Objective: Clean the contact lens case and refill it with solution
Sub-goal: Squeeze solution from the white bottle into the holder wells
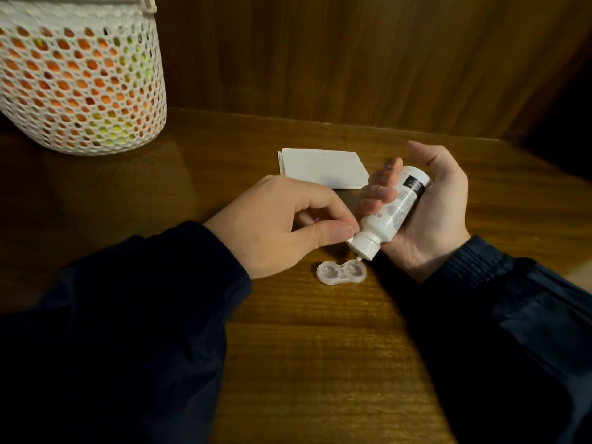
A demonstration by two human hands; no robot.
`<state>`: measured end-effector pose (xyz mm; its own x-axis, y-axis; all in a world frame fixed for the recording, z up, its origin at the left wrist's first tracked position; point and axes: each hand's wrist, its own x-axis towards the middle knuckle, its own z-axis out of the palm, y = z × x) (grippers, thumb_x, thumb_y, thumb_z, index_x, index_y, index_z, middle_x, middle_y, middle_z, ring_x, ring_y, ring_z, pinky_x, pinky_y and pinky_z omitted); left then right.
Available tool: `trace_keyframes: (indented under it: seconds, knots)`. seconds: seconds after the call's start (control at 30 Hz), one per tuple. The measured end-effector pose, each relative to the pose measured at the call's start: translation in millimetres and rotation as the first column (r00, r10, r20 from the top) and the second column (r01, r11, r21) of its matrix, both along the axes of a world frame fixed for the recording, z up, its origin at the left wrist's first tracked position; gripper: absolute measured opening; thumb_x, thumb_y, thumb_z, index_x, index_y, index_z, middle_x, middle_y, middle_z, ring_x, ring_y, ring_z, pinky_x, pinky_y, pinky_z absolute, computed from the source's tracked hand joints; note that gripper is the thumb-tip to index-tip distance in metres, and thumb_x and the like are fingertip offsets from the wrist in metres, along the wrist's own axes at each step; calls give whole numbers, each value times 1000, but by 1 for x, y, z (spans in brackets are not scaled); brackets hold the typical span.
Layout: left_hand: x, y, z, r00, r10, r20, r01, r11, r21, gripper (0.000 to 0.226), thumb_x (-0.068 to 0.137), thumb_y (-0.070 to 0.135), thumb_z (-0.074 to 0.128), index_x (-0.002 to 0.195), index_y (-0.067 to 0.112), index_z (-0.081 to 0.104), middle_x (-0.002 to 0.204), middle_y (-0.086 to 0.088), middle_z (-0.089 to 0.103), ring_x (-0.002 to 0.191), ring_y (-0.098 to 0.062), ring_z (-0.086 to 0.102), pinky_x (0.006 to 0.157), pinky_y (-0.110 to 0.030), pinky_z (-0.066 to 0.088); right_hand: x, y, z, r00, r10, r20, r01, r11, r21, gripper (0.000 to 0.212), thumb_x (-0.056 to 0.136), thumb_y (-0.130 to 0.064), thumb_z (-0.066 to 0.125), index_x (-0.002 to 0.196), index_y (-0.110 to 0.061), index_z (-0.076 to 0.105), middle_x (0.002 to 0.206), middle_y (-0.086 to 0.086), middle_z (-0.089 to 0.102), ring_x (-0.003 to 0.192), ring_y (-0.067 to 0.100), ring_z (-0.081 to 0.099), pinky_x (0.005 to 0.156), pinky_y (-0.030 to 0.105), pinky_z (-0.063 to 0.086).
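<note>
The dark sleeves (128, 315) are closest. On the tabletop (320, 347) lies the open lens case (341, 272). Just above it, the right hand (426, 216) grips the tipped bottle (392, 211). The left hand (282, 222) pinches its cap (350, 240). A white tissue (323, 168) lies behind.

white mesh basket (80, 91), orange and yellow-green contents | far left on wooden table (304, 347)

A glossy, grained brown wooden tabletop (314, 331) is shown bearing a clear smooth plastic two-well lens case (341, 272), a glossy white plastic solution bottle (389, 213), matt white folded paper (323, 168) and a white perforated matt basket (80, 78).
</note>
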<state>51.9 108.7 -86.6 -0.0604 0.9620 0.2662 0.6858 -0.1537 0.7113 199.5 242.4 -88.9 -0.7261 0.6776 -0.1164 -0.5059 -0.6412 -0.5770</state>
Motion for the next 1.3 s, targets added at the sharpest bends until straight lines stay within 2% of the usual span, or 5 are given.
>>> trace_keyframes:
  seconds: [0.2, 0.47, 0.63, 0.9, 1.3]
  knots:
    - [-1, -1, -2, 1000, -4, 8, 4, 1000, -2, 11, 94, 33, 72, 100, 36, 80, 87, 33, 72, 83, 0, 66, 70, -17, 48, -1, -4, 0, 1000, 6, 3, -6, 1000, -1, 29, 91, -38, 58, 71, -17, 56, 60, -7, 49, 42, 9, 44, 42, 22, 42]
    - [-3, -1, -5, 999, -22, 27, 23, 1000, -5, 11, 96, 27, 73, 101, 33, 80, 92, 23, 76, 83, -7, 69, 71, -25, 54, 0, -3, 0, 1000, 2, 15, -3, 999, 42, 28, 89, -37, 59, 67, -20, 53, 57, -7, 46, 42, 9, 42, 43, 22, 40]
    - [-2, -2, -5, 1000, -26, 12, 26, 1000, -8, 11, 95, 28, 74, 102, 31, 81, 94, 17, 78, 85, -11, 71, 78, -34, 61, -1, -2, -1, 1000, 23, 18, -24, 997, 69, 29, 89, -38, 57, 68, -20, 50, 57, -7, 43, 42, 9, 39, 44, 23, 39]
    - [-1, -1, -4, 1000, -15, -6, 15, 1000, -15, 11, 94, 30, 75, 102, 32, 82, 91, 17, 77, 81, -9, 69, 71, -24, 55, 0, -2, 3, 999, 42, 20, -44, 994, 102, 34, 91, -37, 55, 61, -22, 49, 52, -8, 37, 39, 9, 34, 44, 22, 37]
    - [0, 0, -5, 1000, -5, 4, 5, 1000, -13, 9, 91, 32, 77, 99, 36, 81, 90, 19, 76, 78, -6, 68, 67, -16, 48, 1, -6, 8, 999, 16, 42, -22, 990, 141, 38, 94, -37, 51, 60, -22, 45, 49, -7, 34, 36, 10, 30, 43, 22, 34]
